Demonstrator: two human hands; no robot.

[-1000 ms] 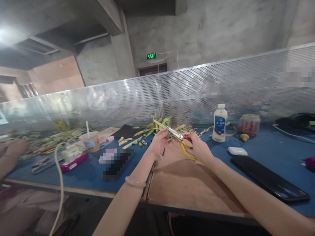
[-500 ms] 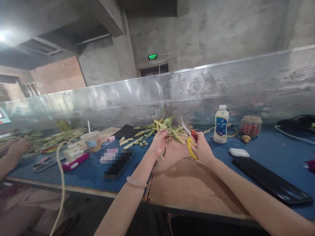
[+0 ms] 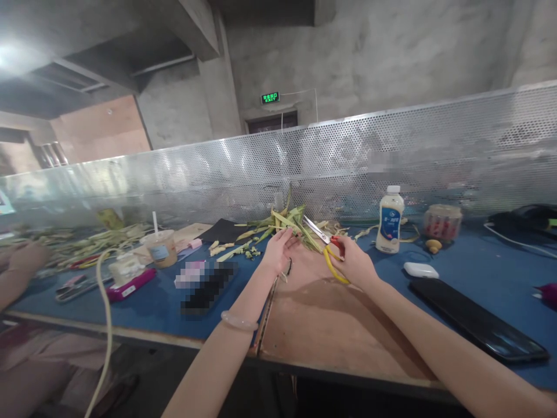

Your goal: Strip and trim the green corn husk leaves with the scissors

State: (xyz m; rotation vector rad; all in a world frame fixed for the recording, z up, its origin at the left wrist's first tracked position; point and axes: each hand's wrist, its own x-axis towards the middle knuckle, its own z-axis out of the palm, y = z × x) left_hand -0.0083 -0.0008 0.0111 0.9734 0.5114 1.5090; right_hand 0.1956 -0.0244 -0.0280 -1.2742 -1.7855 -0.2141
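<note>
Gripped in my right hand is a pair of scissors with a yellow and a red handle loop. Its metal blades are a little apart and point up and left at a heap of green and yellowish leaf strips. My left hand is at the heap's near edge, its fingers extended and loosely apart, and I see nothing held in them. Some strips behind the fingertips are partly hidden. A short dark piece lies on the brown board beside that hand.
To the right stand a white-capped bottle and a jar, with a white case and a long black case nearer. A drink cup, power strip and cable lie left. A co-worker's hand is at far left.
My right hand has shifted slightly left with the scissors, whose blades have tilted lower toward the leaf heap. The small greenish bits at my left fingertips no longer show there.
</note>
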